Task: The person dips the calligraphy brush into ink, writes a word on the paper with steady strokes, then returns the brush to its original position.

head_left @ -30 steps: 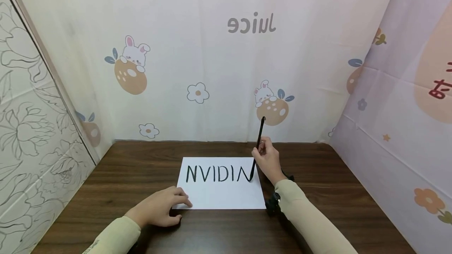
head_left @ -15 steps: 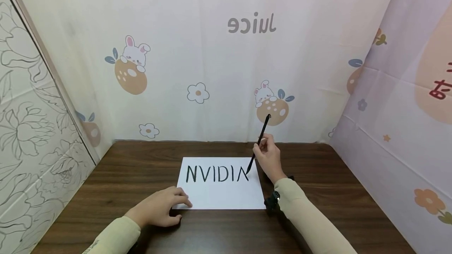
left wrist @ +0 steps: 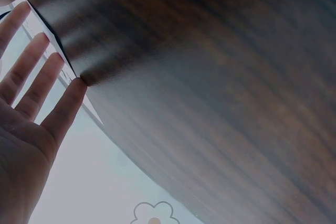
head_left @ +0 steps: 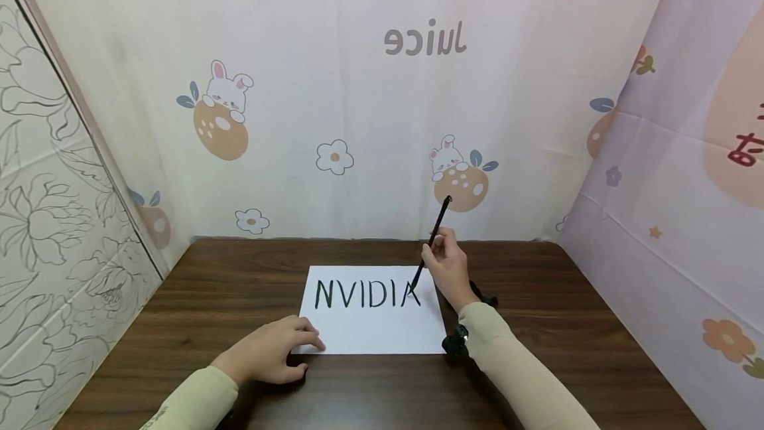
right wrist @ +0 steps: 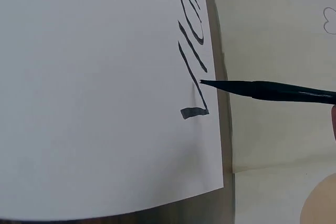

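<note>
A white sheet of paper (head_left: pixel 382 334) lies on the dark wooden table, bearing the black letters NVIDIA (head_left: pixel 358 294) along its upper half. My right hand (head_left: pixel 449 267) pinches a black writing brush (head_left: pixel 438 224), which slants down to the left. Its pointed tip is at the last letter, the A. In the right wrist view the brush (right wrist: pixel 268 91) comes in from the right, tip over the A's thin left stroke. My left hand (head_left: pixel 274 348) rests at the sheet's lower left corner, and the left wrist view has its fingers (left wrist: pixel 65 108) extended and spread.
The wooden table (head_left: pixel 370 397) stretches around the sheet. A pale curtain (head_left: pixel 286 85) with rabbits and flowers hangs behind its far edge, and more printed cloth stands on both sides. A black wrist device (head_left: pixel 455 342) is at the right sleeve, beside the paper's lower right corner.
The brush has come up from the foot of the A's right stroke and moved left to the letter's middle. My left hand has stayed still.
</note>
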Demonstrator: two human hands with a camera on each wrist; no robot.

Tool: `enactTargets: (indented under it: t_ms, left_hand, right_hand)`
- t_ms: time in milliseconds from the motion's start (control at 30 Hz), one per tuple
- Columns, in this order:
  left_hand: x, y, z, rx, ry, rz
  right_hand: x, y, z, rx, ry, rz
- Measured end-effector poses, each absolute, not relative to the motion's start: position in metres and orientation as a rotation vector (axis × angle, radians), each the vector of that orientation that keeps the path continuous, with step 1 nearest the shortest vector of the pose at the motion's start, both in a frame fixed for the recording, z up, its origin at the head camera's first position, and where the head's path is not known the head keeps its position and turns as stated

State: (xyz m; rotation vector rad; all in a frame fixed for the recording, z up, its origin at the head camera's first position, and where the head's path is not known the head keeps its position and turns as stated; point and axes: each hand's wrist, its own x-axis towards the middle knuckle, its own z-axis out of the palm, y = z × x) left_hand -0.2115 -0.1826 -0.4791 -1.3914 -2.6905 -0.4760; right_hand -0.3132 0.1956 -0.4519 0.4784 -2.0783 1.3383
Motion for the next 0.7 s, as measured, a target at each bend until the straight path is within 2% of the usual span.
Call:
enactTargets:
  t_ms: [700]
  left_hand:
    - [-0.2122, -0.1833, -0.4801, -1.39, -2.707, -0.474]
  right_hand:
    - [-0.3107, 0.1944, -0.4548, 0.465, -2.187, 1.26]
